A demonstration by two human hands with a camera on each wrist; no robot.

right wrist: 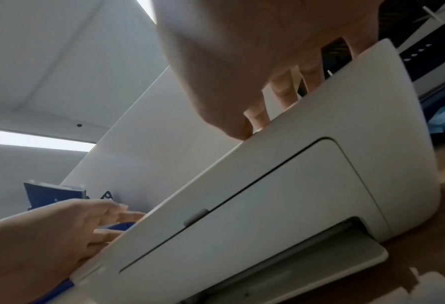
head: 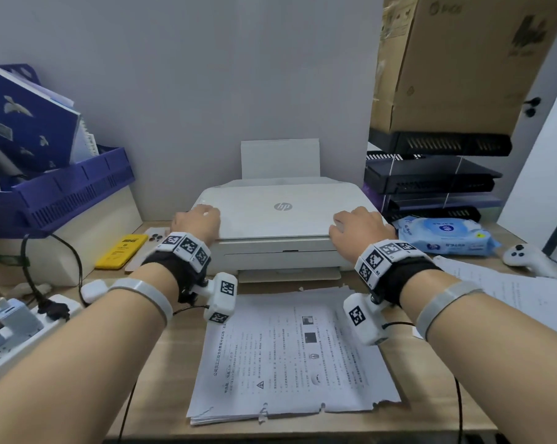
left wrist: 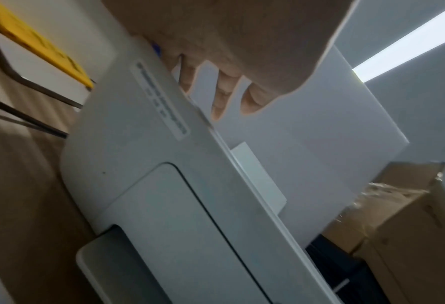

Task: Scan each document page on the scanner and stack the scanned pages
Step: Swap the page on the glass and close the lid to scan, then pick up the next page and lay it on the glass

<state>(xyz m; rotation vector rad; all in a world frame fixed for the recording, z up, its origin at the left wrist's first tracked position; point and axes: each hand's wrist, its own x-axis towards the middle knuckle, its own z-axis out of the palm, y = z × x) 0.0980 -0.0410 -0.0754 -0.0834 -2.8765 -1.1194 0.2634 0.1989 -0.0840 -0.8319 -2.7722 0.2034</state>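
A white HP scanner [head: 280, 254] stands at the back middle of the desk. Its lid [head: 277, 216] looks slightly raised at the front. My left hand [head: 195, 222] holds the lid's front left corner and my right hand [head: 357, 229] holds the front right corner. The left wrist view shows the left hand's fingers [left wrist: 224, 92] reaching under the lid [left wrist: 307, 133]. From the right wrist, the right hand's fingers [right wrist: 281, 92] dip behind the scanner's top edge [right wrist: 320, 115]. A stack of printed pages [head: 290, 357] lies in front of the scanner. More sheets [head: 511, 293] lie at the right.
A yellow phone [head: 121, 251] and a power strip [head: 14, 331] lie left of the scanner, under a blue file tray [head: 62, 193]. To the right are a wet-wipes pack [head: 443, 235], black letter trays [head: 431, 181], a cardboard box [head: 463, 59] and a white controller [head: 527, 254].
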